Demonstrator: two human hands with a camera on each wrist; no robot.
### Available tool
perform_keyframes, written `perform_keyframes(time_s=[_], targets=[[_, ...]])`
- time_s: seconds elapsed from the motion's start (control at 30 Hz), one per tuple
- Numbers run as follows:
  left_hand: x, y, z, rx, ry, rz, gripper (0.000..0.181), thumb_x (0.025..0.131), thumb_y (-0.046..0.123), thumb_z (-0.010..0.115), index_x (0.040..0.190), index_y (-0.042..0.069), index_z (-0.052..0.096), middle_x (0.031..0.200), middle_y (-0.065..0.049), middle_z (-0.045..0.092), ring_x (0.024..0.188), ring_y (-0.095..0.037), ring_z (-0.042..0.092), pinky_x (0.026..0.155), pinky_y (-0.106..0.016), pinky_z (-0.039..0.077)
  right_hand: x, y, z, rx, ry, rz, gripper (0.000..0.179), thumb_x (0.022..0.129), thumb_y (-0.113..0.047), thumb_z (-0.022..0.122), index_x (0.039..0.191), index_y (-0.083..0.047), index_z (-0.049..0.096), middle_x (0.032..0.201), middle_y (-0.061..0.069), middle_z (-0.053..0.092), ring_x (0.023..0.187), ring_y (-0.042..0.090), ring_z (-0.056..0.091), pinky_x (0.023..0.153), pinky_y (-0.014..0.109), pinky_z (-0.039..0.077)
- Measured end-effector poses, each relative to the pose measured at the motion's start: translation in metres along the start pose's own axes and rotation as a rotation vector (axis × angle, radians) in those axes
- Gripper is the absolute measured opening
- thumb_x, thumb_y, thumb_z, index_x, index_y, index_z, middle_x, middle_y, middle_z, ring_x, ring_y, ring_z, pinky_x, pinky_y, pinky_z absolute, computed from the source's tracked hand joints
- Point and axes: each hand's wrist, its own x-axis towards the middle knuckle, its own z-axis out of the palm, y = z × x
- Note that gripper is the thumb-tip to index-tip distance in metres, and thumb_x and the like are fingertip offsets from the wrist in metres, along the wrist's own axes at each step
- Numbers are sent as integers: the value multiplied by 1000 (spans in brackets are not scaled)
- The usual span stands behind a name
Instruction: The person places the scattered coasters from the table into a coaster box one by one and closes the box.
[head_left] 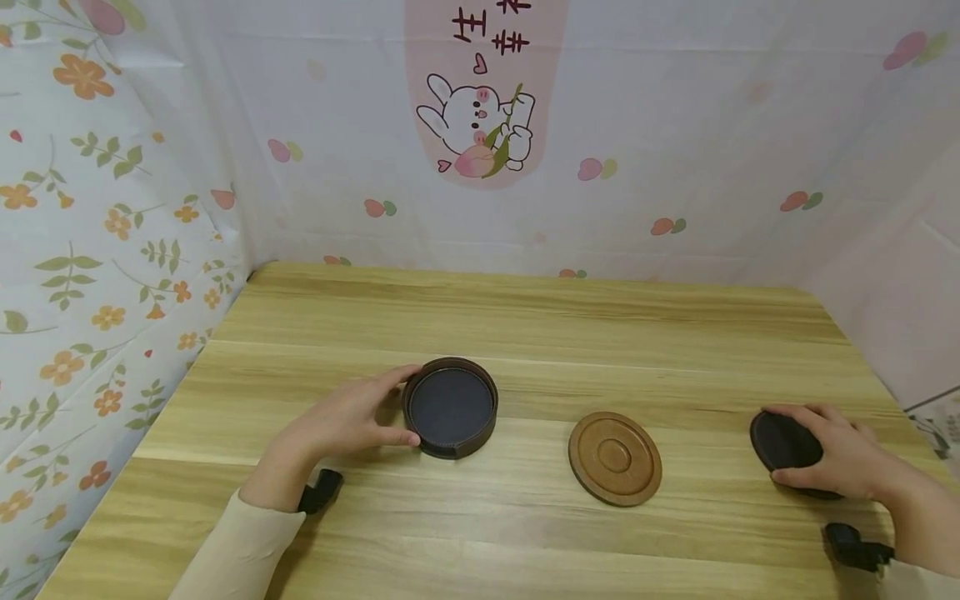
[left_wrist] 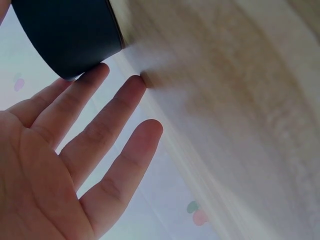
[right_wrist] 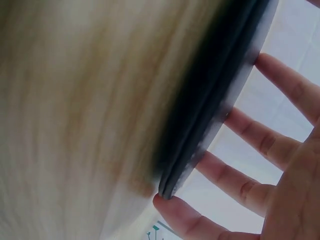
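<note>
A round dark leather coaster holder (head_left: 453,407) with a raised rim stands on the wooden table, a dark disc showing inside it. My left hand (head_left: 348,421) grips its left side, thumb at the front and index finger at the back. In the left wrist view two fingertips meet the holder's wall (left_wrist: 70,35), while the other fingers (left_wrist: 112,135) stretch out free. At the right, my right hand (head_left: 847,454) holds a small stack of round black coasters (head_left: 783,442) by the edges. Their layered edge (right_wrist: 215,95) shows in the right wrist view, fingertips along it.
Between the hands lies a round brown wooden coaster (head_left: 615,458) with ring grooves. The wood-grain table (head_left: 525,325) ends at a patterned cloth (head_left: 637,125) behind and another floral cloth (head_left: 97,250) on the left. Black camera mounts (head_left: 321,492) sit at both wrists.
</note>
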Motion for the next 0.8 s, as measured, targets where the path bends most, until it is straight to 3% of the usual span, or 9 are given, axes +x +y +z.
perform_keyframes(time_s=[0.43,0.8], targets=[[0,0,-1,4,2,6,97,78,47,82,155,14,34,144,-12,56,134,-31,53,111,-54,41,-1,1,6,22,17,-27,97,77,-31,84,152,-4,29,134,44,32,111,60,38,87,71,19],[-1,-1,2,12,10,-8,98,77,51,82,155,17,34,144,-10,56,134,-31,52,111,-55,41,7,-19,4,6,36,-69,96,76,-34,84,153,-8,33,137,40,34,113,62,41,86,74,25]])
